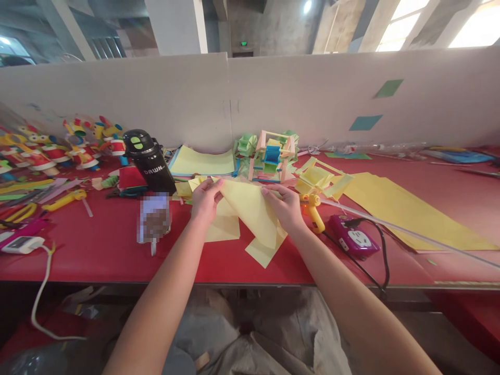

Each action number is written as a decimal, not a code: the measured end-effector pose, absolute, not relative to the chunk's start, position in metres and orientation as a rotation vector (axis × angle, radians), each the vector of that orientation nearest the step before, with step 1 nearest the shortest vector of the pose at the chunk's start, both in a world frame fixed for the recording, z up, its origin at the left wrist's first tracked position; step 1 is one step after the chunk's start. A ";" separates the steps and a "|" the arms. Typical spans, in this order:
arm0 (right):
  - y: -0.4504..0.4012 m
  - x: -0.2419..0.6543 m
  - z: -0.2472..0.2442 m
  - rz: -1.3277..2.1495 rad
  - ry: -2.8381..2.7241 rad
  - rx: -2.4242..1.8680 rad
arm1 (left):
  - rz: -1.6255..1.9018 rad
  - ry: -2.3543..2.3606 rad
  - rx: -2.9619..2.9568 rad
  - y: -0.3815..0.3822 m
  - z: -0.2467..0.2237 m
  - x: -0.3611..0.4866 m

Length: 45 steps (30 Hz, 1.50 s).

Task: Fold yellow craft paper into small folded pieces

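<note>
A pale yellow sheet of paper (250,208) is held up between my two hands above the red table. My left hand (206,199) pinches its upper left corner. At its upper right edge my right hand (284,207) grips the paper between thumb and fingers. The sheet hangs at a slant, its lower tip pointing toward me. Beneath it lie more pale yellow pieces, one at the left (224,227) and one at the lower right (265,253). A yellow glue gun (313,212) is just right of my right hand.
Behind my hands stands a small paper-and-stick model (272,156). A black bottle (150,164) stands at the left, past a blurred object (153,219). To the right are a purple power socket (353,237) with a cable and large yellow sheets (414,213).
</note>
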State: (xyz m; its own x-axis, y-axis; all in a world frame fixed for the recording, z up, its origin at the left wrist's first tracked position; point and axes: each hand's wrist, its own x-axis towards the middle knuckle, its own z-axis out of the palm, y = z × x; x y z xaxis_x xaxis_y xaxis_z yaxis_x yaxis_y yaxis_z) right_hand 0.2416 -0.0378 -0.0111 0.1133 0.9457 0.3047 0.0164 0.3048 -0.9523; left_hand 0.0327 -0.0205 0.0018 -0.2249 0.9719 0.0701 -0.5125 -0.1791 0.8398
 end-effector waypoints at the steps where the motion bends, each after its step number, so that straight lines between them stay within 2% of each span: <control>1: -0.038 0.242 -0.011 0.886 -1.261 -1.035 | 1.665 0.853 0.753 -0.021 0.002 0.033; 45: -0.038 0.242 -0.007 0.705 -1.401 -1.084 | 1.806 1.046 0.936 -0.017 -0.003 0.028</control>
State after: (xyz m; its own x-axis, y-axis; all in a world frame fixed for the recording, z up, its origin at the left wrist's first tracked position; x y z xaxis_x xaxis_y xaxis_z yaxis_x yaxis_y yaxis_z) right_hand 0.2415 -0.0384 -0.0072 0.1006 0.9045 0.4143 0.2067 0.3884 -0.8980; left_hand 0.0279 -0.0172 -0.0031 -0.3792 0.9055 0.1907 -0.2853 -0.3104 0.9068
